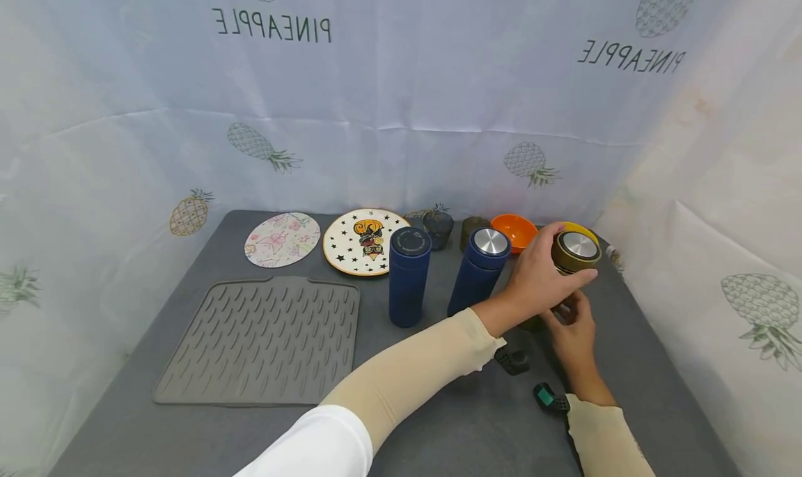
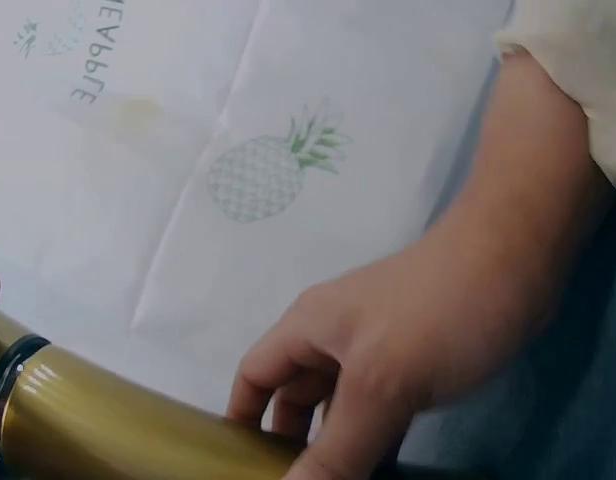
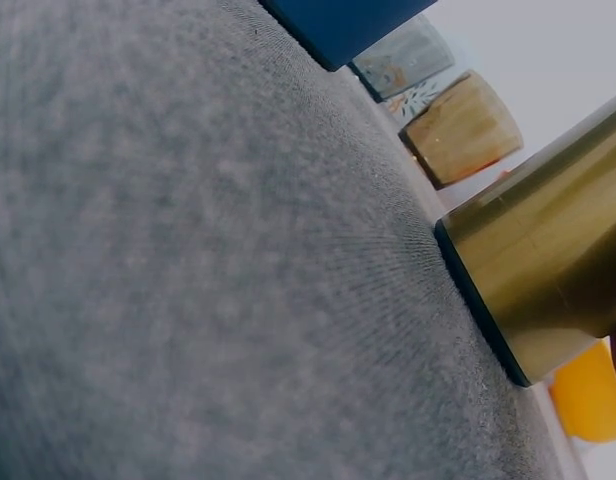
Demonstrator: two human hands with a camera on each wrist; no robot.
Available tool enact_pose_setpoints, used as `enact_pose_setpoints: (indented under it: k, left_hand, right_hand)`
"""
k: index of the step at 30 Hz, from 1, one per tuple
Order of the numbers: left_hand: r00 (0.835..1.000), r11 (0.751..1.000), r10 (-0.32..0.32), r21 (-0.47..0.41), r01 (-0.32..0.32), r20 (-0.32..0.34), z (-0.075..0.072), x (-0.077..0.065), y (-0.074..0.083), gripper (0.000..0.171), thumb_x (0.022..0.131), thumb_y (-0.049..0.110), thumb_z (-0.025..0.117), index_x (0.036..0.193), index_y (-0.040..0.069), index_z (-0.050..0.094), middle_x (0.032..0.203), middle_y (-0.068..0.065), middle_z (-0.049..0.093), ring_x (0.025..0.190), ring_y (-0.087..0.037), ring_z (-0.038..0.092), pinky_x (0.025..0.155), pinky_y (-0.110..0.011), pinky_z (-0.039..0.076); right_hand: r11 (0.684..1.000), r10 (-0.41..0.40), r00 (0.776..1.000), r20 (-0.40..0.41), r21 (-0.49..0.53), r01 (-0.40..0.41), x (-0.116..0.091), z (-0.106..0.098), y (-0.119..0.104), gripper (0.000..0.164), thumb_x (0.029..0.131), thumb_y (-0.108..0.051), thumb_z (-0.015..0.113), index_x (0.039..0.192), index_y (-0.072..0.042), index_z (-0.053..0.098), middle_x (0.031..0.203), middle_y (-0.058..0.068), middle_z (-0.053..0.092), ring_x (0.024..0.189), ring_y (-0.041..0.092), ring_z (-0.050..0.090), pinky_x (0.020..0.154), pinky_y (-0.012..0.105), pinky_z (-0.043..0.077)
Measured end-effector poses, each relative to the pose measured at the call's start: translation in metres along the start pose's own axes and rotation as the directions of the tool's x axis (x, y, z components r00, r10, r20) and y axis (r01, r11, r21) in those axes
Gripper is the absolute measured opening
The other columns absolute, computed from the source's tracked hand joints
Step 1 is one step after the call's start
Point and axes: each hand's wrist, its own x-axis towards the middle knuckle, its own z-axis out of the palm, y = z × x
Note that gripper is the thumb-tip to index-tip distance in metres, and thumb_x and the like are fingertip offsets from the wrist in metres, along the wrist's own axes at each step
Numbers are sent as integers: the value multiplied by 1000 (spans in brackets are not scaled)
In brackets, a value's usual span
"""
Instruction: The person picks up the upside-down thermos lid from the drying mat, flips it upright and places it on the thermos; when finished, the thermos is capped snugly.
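Observation:
A gold thermos bottle (image 1: 577, 246) with a silver-topped lid stands at the right of the table, both hands on it. My left hand (image 1: 540, 271) grips it near the top, thumb on the near side and fingers round the far side. Lower down, my right hand (image 1: 573, 334) holds the body with curled fingers. The left wrist view shows the right hand (image 2: 388, 350) against the gold bottle (image 2: 128, 420), below its dark ring. In the right wrist view the bottle's dark-edged base (image 3: 518, 290) is at the table surface. My left forearm hides part of the table.
Left of the hands stand two blue thermos bottles (image 1: 409, 282) (image 1: 479, 271). Behind are dark cups (image 1: 438, 230) (image 1: 474, 228), an orange bowl (image 1: 514, 232) and a yellow bowl (image 1: 579, 229). A grey ridged mat (image 1: 263, 345) and two patterned plates (image 1: 282, 240) (image 1: 341, 244) lie left.

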Motion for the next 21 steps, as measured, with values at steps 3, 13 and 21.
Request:
enact_pose_setpoints:
  k: [3, 13, 21]
  left_hand:
    - [998, 998, -61, -14, 61, 11, 5, 6, 3, 82, 80, 39, 80, 145, 20, 35, 134, 8, 49, 112, -3, 51, 88, -14, 43]
    - [994, 994, -113, 12, 113, -3, 9, 14, 1, 84, 77, 44, 81, 146, 25, 36, 135, 9, 48, 113, -2, 49, 89, -17, 43]
    - [997, 999, 9, 50, -5, -82, 1, 4, -6, 76, 81, 40, 79, 141, 15, 41, 124, 2, 47, 108, -1, 46, 85, -8, 39]
  right_hand:
    - [1000, -13, 1000, 5, -8, 13, 0, 0, -1, 55, 87, -1, 71, 136, 3, 45, 113, -7, 53, 100, 7, 53, 92, 32, 46]
    - [1000, -16, 1000, -4, -26, 16, 0, 1, -1, 56, 87, 1, 71, 136, 6, 44, 118, 7, 55, 104, 3, 51, 91, 32, 45]
    - [999, -29, 1000, -8, -32, 29, 0, 0, -2, 56, 87, 0, 72, 135, 7, 44, 119, 2, 54, 109, 6, 51, 90, 27, 44]
